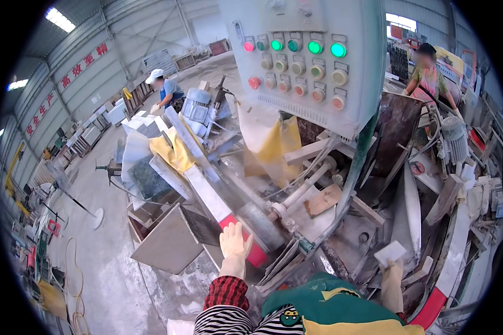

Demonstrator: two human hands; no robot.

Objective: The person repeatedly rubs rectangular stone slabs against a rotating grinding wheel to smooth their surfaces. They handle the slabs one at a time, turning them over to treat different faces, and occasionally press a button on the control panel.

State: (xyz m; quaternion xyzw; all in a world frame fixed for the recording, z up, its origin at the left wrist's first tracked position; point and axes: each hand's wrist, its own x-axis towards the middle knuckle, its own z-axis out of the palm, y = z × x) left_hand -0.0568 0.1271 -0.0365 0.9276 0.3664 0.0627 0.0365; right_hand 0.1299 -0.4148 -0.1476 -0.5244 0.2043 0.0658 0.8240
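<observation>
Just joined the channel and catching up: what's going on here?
A person at a stone-littered machine has the left hand spread on, or just over, the red section of a long white strip. The right hand holds a small white slab. Ahead hangs a grey control panel with some green lights lit. Farther off, a person in a white cap bends over pale blocks, and another in a pink apron stands to the right.

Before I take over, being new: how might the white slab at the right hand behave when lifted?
The white slab is probably stiff, since its edges look straight. It seems unlikely to roll, being flat and squarish.
</observation>
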